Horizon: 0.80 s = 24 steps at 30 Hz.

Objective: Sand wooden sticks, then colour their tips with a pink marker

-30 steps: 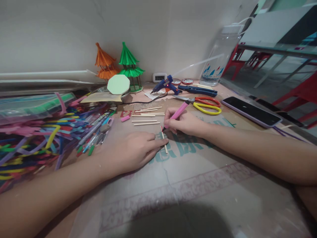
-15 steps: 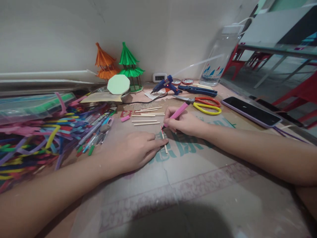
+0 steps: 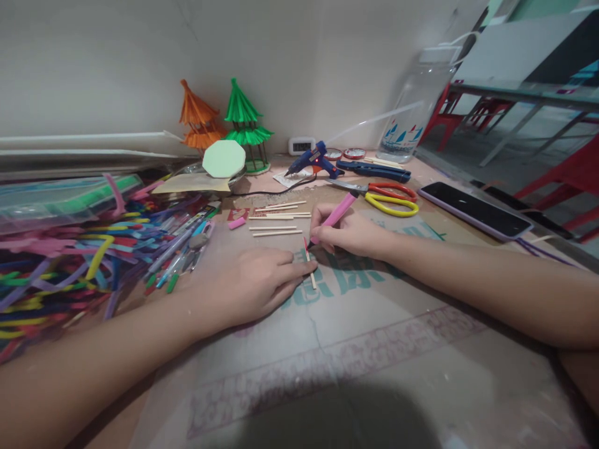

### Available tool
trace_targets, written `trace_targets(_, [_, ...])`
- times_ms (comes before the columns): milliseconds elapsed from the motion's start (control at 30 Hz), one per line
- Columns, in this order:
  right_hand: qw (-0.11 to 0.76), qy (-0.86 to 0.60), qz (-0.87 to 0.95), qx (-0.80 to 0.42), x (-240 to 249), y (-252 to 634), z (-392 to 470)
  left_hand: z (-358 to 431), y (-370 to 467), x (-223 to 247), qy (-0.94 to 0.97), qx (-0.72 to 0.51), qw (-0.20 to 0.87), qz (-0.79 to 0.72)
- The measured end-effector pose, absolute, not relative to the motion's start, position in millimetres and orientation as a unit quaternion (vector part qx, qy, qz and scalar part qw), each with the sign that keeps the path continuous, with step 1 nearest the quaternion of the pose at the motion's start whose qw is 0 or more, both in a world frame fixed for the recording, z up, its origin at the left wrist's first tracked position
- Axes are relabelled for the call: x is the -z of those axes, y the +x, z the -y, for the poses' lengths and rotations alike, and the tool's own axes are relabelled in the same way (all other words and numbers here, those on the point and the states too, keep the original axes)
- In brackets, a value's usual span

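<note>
1. My right grip (image 3: 349, 231) is clamped on a thick-barrelled pink plastic marker (image 3: 341, 209), fingers low near its dark tip. My left grip (image 3: 257, 277) lies palm down, forefinger pressing a slim pale wooden stick with a reddened far end (image 3: 307, 254); from my feed I cannot tell whether the thumb pinches it too.
2. That stick lies on the plastic-covered bench (image 3: 397, 349), on my side of the dark-blue glue gun (image 3: 306, 162); the marker's tip is at its reddened end, contact too fine to confirm.
3. I judge the stick very light and stiff, apt to roll or skid on the smooth sheet, and likely to snap if bent hard.
4. I'd hold it by the bare pale end, farthest from the glue gun; the red may be wet and smear.
5. The marker should feel light and firm; I'd take it by the barrel.
6. More plain pale wooden sticks (image 3: 277, 233) and a pink plastic cap (image 3: 237, 223) lie left and nearer than the glue gun.
</note>
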State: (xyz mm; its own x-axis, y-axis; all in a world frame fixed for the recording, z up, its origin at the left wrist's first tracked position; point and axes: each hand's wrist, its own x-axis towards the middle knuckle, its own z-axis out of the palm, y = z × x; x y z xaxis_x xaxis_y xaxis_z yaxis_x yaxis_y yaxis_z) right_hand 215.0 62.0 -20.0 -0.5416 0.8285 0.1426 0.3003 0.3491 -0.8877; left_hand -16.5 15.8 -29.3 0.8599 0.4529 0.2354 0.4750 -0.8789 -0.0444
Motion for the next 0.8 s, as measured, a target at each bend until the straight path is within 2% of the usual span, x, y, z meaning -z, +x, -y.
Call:
trace_targets(167, [0.278,-0.333,0.769,-0.47,20.8,216.0,-61.4,-15.7,-16.9,29.9,-0.963,0.108,0.041,0.241])
trace_targets(400, [0.339,-0.389,0.755,-0.404,18.8,210.8,-62.3,-15.2,-17.3,29.1,-0.964,0.1,0.037,0.243])
trace_targets(800, [0.33,-0.439,0.758,-0.353,20.3,209.6,-64.8,-16.2,-18.1,32.6,-0.963,0.102,0.03,0.246])
